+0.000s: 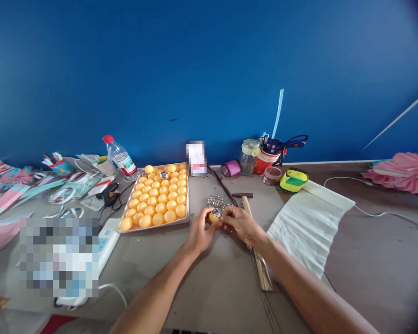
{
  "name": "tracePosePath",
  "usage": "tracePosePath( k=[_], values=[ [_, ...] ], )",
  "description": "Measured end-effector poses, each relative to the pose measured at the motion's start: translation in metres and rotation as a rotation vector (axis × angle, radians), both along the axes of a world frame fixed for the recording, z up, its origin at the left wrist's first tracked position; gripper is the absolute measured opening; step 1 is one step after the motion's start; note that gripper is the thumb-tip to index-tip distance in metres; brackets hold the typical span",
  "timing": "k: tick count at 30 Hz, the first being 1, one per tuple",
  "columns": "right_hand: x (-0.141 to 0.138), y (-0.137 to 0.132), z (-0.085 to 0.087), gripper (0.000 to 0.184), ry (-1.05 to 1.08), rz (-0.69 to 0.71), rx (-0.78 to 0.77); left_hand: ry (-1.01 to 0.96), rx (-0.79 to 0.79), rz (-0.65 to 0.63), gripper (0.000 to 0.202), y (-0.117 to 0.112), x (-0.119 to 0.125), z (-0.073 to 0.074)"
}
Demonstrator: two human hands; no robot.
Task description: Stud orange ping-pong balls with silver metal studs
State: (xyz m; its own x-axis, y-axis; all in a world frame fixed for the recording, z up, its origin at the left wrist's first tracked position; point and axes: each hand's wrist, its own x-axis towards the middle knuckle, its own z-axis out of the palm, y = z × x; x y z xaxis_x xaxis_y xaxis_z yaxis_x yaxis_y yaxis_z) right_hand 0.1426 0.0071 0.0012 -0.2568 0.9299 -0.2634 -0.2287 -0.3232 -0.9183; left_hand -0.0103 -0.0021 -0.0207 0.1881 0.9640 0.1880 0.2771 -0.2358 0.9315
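Near frame center, the left hand [200,231] and right hand [242,226] pinch a partly silvered ball [213,217], seemingly early on: plain balls [158,219] outnumber silvered ones [164,175] in the tray [187,204].

A broad, smooth, deep-blue wall [209,69] rises behind a flat grey-brown tabletop [202,297], lit more brightly toward its upper right. 1 small dark oval mark [173,120] sits left of center; 1 thin whitish strip [397,119] slants at far right.
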Motion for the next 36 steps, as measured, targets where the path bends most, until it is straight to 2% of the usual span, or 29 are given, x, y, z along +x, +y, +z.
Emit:
tracePosePath(
  k=[5, 7, 9, 12, 15, 20, 25, 29, 32, 36],
  values=[
    [0.011, 0.005, 0.005, 0.029, -0.063, 0.023, 0.197, -0.307, -0.125, -0.073, 0.044, 0.002, 0.004, 0.010],
    [0.018, 0.008, 0.006, 0.025, -0.291, -0.023, 0.357, -0.382, -0.149, -0.074, 0.043, 0.003, 0.004, 0.015],
    [0.022, 0.010, 0.004, 0.017, -0.622, -0.093, 0.562, -0.408, -0.158, -0.049, 0.042, 0.004, 0.003, 0.018],
    [0.021, 0.010, -0.005, 0.018, -1.051, -0.051, 0.785, -0.424, -0.164, -0.018, 0.042, 0.005, 0.002, 0.019],
    [0.016, 0.006, -0.012, 0.018, -1.321, 0.058, 0.837, -0.426, -0.176, -0.030, 0.043, 0.004, 0.003, 0.017],
    [0.010, 0.005, -0.014, 0.018, -1.414, 0.066, 0.876, -0.415, -0.195, -0.060, 0.043, 0.002, 0.005, 0.014],
    [0.010, 0.009, -0.016, 0.019, -1.371, 0.019, 0.917, -0.383, -0.194, -0.091, 0.044, 0.001, 0.005, 0.011],
    [0.011, 0.009, -0.013, 0.013, -1.080, -0.149, 0.895, -0.368, -0.185, -0.081, 0.044, 0.001, 0.004, 0.012],
    [0.010, 0.008, -0.006, 0.009, -0.733, -0.264, 0.676, -0.410, -0.187, -0.064, 0.043, 0.002, 0.005, 0.015],
    [0.007, 0.008, 0.004, 0.018, -0.203, -0.249, 0.359, -0.444, -0.202, -0.044, 0.043, 0.004, 0.005, 0.020]
  ],
)
